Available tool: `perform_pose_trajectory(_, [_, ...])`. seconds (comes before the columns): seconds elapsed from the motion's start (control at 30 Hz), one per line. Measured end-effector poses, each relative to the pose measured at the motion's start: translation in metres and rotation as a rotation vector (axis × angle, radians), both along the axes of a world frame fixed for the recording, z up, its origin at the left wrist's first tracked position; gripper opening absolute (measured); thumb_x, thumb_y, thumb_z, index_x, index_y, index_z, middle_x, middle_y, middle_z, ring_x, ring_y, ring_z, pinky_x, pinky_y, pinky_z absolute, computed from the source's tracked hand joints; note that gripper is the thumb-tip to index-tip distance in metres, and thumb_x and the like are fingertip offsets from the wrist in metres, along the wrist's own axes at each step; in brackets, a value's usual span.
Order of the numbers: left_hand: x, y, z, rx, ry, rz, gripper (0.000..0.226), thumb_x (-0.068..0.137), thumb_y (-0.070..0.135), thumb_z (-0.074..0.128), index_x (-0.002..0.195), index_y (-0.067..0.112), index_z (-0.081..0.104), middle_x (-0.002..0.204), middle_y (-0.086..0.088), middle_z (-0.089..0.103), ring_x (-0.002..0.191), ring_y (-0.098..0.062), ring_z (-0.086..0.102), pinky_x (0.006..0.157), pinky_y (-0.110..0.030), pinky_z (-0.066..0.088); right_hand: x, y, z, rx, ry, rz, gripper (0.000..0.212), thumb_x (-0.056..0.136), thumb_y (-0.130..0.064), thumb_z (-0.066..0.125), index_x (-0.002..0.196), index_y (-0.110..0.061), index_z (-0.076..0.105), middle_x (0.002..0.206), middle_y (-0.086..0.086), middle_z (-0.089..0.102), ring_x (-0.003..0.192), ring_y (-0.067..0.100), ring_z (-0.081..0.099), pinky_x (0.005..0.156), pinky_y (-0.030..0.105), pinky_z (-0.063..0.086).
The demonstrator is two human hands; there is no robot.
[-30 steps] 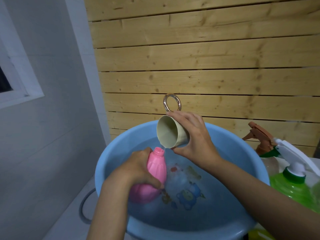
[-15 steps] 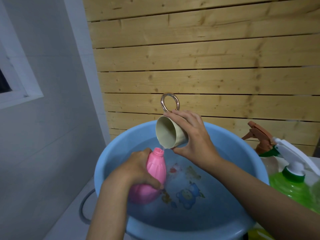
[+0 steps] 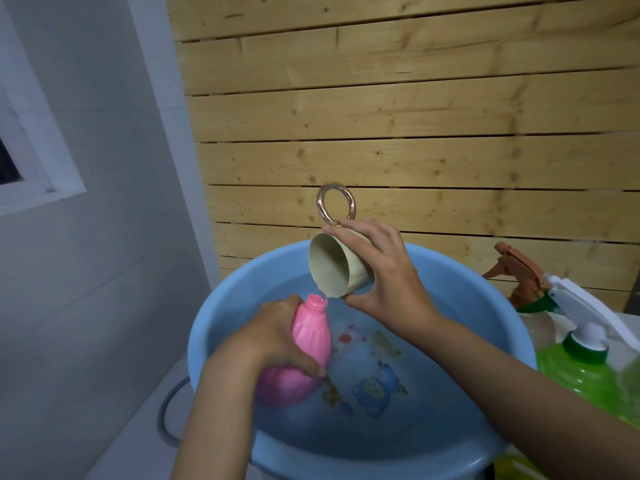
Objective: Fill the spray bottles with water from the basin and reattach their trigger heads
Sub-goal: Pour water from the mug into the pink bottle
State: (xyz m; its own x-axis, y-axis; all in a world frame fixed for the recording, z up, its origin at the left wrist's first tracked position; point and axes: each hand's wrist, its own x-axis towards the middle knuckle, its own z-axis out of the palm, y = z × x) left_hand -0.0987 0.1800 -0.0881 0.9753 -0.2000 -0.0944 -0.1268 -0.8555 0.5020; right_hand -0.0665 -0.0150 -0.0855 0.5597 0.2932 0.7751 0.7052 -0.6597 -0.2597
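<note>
Right now the left hand (image 3: 273,344) grips the pink spray bottle (image 3: 310,341) round its body. The bottle is tilted, with its neck bare of any trigger head, low inside the blue basin (image 3: 214,317) near the left wall. The right hand (image 3: 388,278) clasps a beige cup (image 3: 332,268), tipped so its lip sits just above the bottle's neck, and a thin trickle of water falls in. A metal ring (image 3: 336,204) stands up from the cup. Just beside the basin's right rim stand a green bottle (image 3: 581,379) with a white trigger head (image 3: 581,306) and, behind it, a brown trigger head (image 3: 519,268).
</note>
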Motion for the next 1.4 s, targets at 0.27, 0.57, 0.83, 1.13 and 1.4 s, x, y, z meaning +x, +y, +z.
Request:
perform_pose_trajectory(0.27, [0.001, 0.0, 0.0, -0.007, 0.008, 0.0, 0.077, 0.047, 0.04, 0.092, 0.11, 0.028, 0.049, 0.111, 0.006, 0.054, 0.102, -0.017, 0.054, 0.087, -0.04, 0.052, -0.003, 0.001, 0.002, -0.031, -0.002, -0.021, 0.092, 0.06, -0.014, 0.083, 0.141, -0.031, 0.044, 0.142, -0.004, 0.044, 0.134, 0.028, 0.032, 0.098, 0.052, 0.042])
perform_pose_trajectory(0.57, [0.0, 0.0, 0.001, -0.014, 0.009, 0.001, 0.076, 0.048, 0.037, 0.092, 0.11, 0.026, 0.049, 0.112, 0.005, 0.054, 0.101, -0.017, 0.054, 0.085, -0.038, 0.052, -0.007, 0.003, 0.005, -0.084, -0.071, -0.035, 0.09, 0.06, -0.012, 0.084, 0.139, -0.031, 0.045, 0.143, -0.002, 0.044, 0.135, 0.03, 0.031, 0.094, 0.053, 0.044])
perform_pose_trajectory(0.83, [0.0, 0.0, 0.0, -0.008, 0.002, -0.004, 0.076, 0.048, 0.039, 0.092, 0.109, 0.027, 0.049, 0.111, 0.006, 0.054, 0.101, -0.016, 0.054, 0.085, -0.037, 0.053, -0.009, 0.003, 0.007, -0.1, -0.172, -0.07, 0.092, 0.061, -0.013, 0.084, 0.138, -0.035, 0.039, 0.143, -0.001, 0.045, 0.133, 0.031, 0.034, 0.096, 0.051, 0.043])
perform_pose_trajectory(1.13, [0.0, 0.0, 0.0, 0.003, 0.009, -0.014, 0.078, 0.047, 0.038, 0.092, 0.111, 0.029, 0.049, 0.112, 0.006, 0.054, 0.102, -0.017, 0.054, 0.086, -0.039, 0.052, -0.011, 0.004, 0.009, -0.163, -0.258, -0.064, 0.081, 0.07, -0.016, 0.08, 0.139, -0.034, 0.041, 0.145, -0.001, 0.044, 0.136, 0.03, 0.033, 0.096, 0.051, 0.042])
perform_pose_trajectory(1.4, [0.0, 0.001, -0.001, 0.014, 0.0, -0.011, 0.077, 0.047, 0.04, 0.092, 0.111, 0.029, 0.049, 0.109, 0.007, 0.054, 0.1, -0.016, 0.055, 0.084, -0.037, 0.053, -0.013, 0.006, 0.012, -0.253, -0.323, -0.083, 0.063, 0.078, -0.017, 0.074, 0.136, -0.031, 0.053, 0.144, 0.0, 0.047, 0.136, 0.03, 0.035, 0.1, 0.045, 0.04])
